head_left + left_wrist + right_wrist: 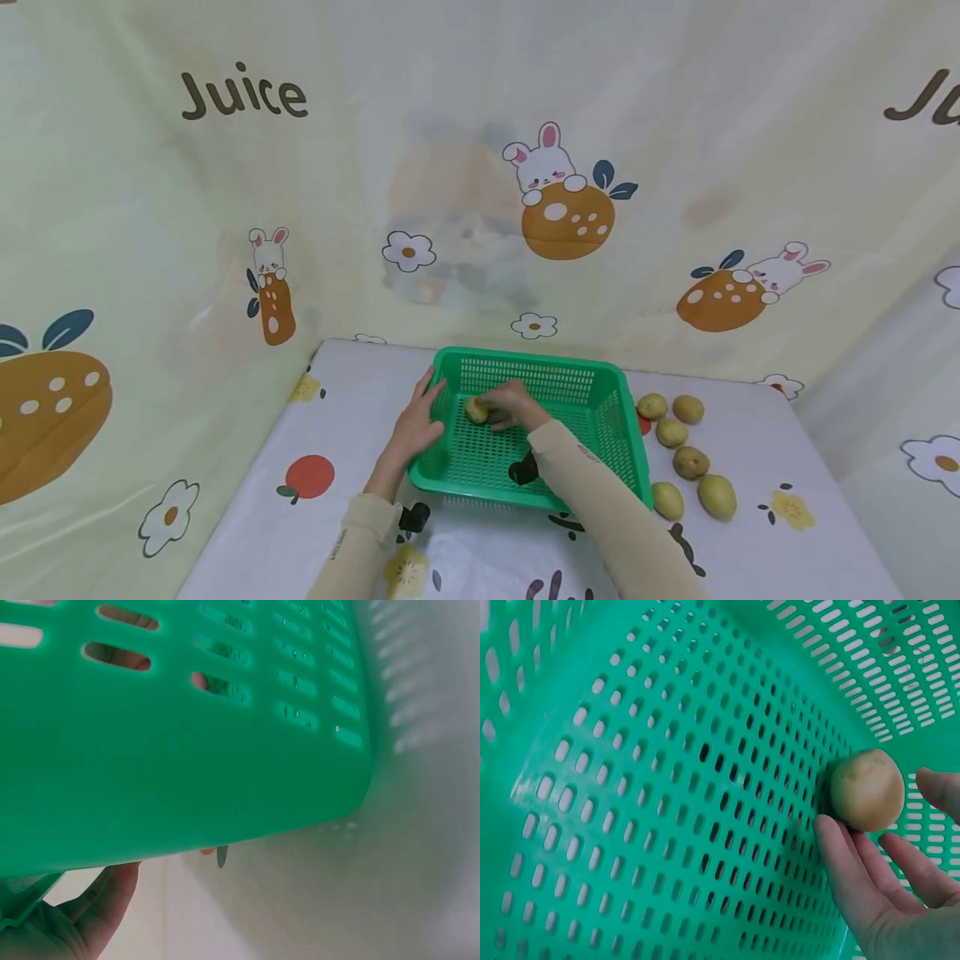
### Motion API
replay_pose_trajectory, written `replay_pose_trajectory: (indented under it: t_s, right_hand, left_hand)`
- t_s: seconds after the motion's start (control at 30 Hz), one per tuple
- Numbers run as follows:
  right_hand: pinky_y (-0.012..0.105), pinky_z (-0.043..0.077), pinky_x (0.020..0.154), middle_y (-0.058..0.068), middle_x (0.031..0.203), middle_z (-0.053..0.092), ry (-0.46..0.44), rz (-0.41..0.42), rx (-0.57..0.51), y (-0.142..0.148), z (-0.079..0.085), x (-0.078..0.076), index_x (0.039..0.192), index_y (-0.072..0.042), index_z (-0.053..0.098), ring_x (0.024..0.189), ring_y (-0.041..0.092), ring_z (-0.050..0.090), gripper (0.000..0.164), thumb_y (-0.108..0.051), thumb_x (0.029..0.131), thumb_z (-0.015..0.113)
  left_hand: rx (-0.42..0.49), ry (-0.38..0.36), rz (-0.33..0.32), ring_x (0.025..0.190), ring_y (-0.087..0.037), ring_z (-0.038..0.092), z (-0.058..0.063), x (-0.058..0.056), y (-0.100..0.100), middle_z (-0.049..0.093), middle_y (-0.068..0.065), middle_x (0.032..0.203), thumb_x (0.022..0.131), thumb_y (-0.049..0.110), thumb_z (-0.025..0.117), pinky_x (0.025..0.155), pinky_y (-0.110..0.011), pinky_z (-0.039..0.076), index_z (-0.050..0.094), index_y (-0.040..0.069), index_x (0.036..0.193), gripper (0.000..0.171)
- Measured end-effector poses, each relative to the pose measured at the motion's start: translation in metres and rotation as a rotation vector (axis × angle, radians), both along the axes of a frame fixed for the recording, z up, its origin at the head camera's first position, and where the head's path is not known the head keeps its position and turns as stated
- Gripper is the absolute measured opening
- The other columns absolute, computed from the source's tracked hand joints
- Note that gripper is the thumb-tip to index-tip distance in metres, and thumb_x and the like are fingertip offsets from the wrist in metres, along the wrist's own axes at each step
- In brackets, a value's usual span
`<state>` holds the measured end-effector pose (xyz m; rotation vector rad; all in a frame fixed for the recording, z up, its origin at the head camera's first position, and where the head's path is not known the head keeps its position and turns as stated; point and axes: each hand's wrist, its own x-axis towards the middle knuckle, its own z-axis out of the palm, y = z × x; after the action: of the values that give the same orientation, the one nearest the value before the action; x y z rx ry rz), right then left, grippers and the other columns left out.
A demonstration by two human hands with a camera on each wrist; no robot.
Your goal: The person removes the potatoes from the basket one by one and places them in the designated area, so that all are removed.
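Note:
A green plastic basket (pixel 525 492) with slotted walls stands on the table. Inside, near its left wall, lies one potato (pixel 866 789). My right hand (pixel 513 406) reaches in beside this potato, also visible in the head view (pixel 476 409). In the right wrist view, its fingertips are close against the potato's lower side, while the thumb stands a little apart from it. My left hand (pixel 415 425) holds the basket's left rim; the left wrist view shows part of that hand (pixel 75 926) at the rim, with the rest hidden by the basket wall.
Several loose potatoes (pixel 691 462) lie on the tablecloth (pixel 757 550) right of the basket. A printed curtain (pixel 450 100) hangs behind the table and along the left side. Dark wrist devices (pixel 522 469) sit at both sleeves.

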<state>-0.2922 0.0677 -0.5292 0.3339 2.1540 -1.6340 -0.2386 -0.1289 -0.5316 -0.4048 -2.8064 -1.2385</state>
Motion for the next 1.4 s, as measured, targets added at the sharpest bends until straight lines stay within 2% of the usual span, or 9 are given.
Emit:
replay_pose_trajectory:
  t_s: [0.3,0.5,0.83,1.0,1.23,1.4]
  right_hand:
    - [0.049,0.056,0.074,0.025,0.103,0.065,0.034,0.023,0.019,-0.01,-0.005,0.001,0.108,0.009,0.064,0.095,0.044,0.067,0.028,-0.006,0.087,0.07]
    - [0.048,0.056,0.075,0.022,0.099,0.064,0.035,-0.019,0.002,-0.013,-0.009,0.004,0.1,0.008,0.063,0.091,0.041,0.068,0.02,-0.005,0.086,0.07]
    - [0.04,0.058,0.07,0.021,0.098,0.062,0.028,-0.075,-0.011,-0.009,-0.008,0.007,0.112,0.011,0.059,0.078,0.032,0.067,0.033,-0.005,0.086,0.07]
    - [0.033,0.057,0.064,0.021,0.101,0.063,0.028,-0.079,-0.048,-0.007,0.0,0.007,0.116,0.011,0.058,0.07,0.025,0.069,0.036,-0.006,0.086,0.069]
    - [0.035,0.057,0.072,0.026,0.113,0.062,0.065,-0.012,-0.134,0.002,0.02,0.016,0.118,0.012,0.062,0.088,0.033,0.071,0.035,-0.004,0.087,0.067]
    - [0.036,0.057,0.076,0.028,0.116,0.061,0.086,0.002,-0.154,0.016,0.029,0.024,0.119,0.01,0.063,0.091,0.034,0.07,0.035,-0.003,0.087,0.067]
  left_hand:
    - [-0.001,0.008,-0.005,0.142,-0.038,0.032,-0.002,-0.001,0.0,0.015,-0.013,0.164,0.066,0.001,0.05,0.07,-0.035,0.044,0.041,0.0,0.149,0.083]
    - [-0.005,0.004,0.004,0.143,-0.036,0.031,-0.002,0.001,0.002,0.016,-0.011,0.164,0.067,0.0,0.05,0.07,-0.035,0.045,0.041,0.001,0.149,0.082]
    - [-0.009,-0.004,0.009,0.143,-0.038,0.03,0.001,0.003,0.004,0.016,-0.011,0.164,0.066,0.0,0.049,0.076,-0.04,0.047,0.042,0.001,0.148,0.083]
    - [-0.016,0.009,0.008,0.144,-0.038,0.029,0.0,0.002,0.001,0.016,-0.012,0.164,0.066,0.0,0.049,0.074,-0.039,0.046,0.041,0.0,0.148,0.082]
    - [-0.007,0.009,0.004,0.144,-0.038,0.027,-0.002,0.001,0.002,0.016,-0.012,0.164,0.066,0.0,0.049,0.072,-0.037,0.045,0.041,-0.001,0.148,0.083]
    - [-0.013,-0.006,0.009,0.145,-0.038,0.026,-0.002,0.002,0.004,0.015,-0.011,0.164,0.066,0.0,0.048,0.075,-0.04,0.047,0.04,0.0,0.149,0.083]
